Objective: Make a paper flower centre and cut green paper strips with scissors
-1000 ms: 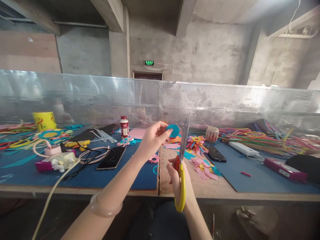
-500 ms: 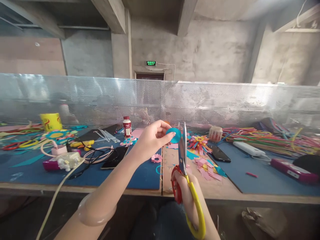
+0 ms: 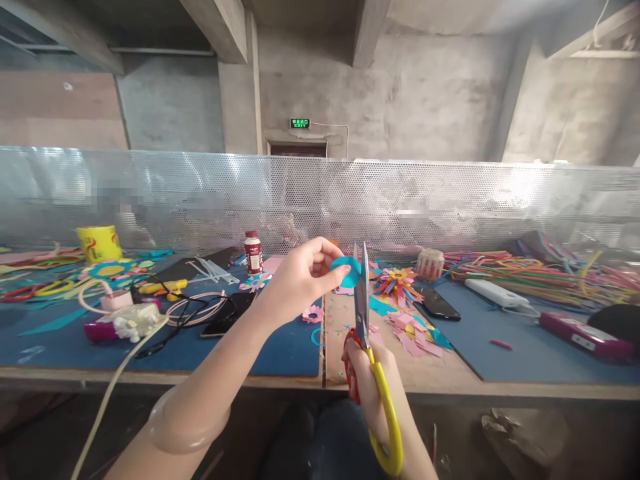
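Between thumb and fingers, my left hand pinches a round blue paper disc above the table. My right hand is wrapped round a pair of scissors with one red and one yellow handle. Their blades point up, slightly parted, at the right edge of the disc. Below on the table lie a pink paper flower and a thin blue paper ring. To the right of the scissors are a multicoloured paper flower and a heap of paper scraps.
Left are a red-capped bottle, a yellow tape roll, a power strip with cables and other scissors. Right are a black phone, coloured strips and a purple box. A perforated metal screen stands behind.
The scissor blades have come closer together, and the scissors have shifted slightly left against the disc's edge. My left hand still holds the disc in nearly the same spot.
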A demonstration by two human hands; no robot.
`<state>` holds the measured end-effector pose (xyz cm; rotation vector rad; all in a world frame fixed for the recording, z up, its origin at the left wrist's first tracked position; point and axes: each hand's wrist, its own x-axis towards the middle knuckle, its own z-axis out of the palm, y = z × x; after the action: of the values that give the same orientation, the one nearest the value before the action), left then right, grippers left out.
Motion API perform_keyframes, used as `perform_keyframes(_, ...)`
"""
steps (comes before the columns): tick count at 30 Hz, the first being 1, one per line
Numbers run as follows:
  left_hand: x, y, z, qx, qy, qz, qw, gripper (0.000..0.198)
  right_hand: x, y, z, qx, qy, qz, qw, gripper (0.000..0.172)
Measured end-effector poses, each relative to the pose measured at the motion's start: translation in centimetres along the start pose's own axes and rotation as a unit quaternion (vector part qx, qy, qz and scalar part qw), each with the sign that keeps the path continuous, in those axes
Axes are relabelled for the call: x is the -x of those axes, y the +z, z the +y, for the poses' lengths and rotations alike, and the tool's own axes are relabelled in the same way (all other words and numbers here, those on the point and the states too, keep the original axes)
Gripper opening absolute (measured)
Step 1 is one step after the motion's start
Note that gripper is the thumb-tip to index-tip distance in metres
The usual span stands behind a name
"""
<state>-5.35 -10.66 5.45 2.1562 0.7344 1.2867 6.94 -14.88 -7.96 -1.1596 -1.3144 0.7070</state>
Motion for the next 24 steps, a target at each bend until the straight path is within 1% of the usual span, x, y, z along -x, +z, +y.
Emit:
perform_keyframes(3, 0.0, -0.1, 0.1, -0.002, 0.000, -0.004, 1.000, 0.014, 0.0, 0.1, -0.2, 0.002, 0.003, 0.005, 1.000, 0.031)
perform_keyframes(8, 0.0, -0.2, 0.3, -0.001, -0.003, -0.007, 1.000, 0.015, -0.3, 0.4, -0.9, 0.018, 0.033, 0.051, 0.998, 0.031)
perform_keyframes(13, -0.1, -0.2, 0.3, -0.002, 0.005, -0.005, 1.000, 0.013, -0.1, 0.3, -1.4, 0.021, 0.038, 0.047, 0.998, 0.030)
perform_keyframes(24, -0.5, -0.3, 0.4, -0.016, 0.005, 0.007, 1.000, 0.013, 0.0, 0.3, -1.2, 0.055, 0.031, 0.058, 0.996, 0.032)
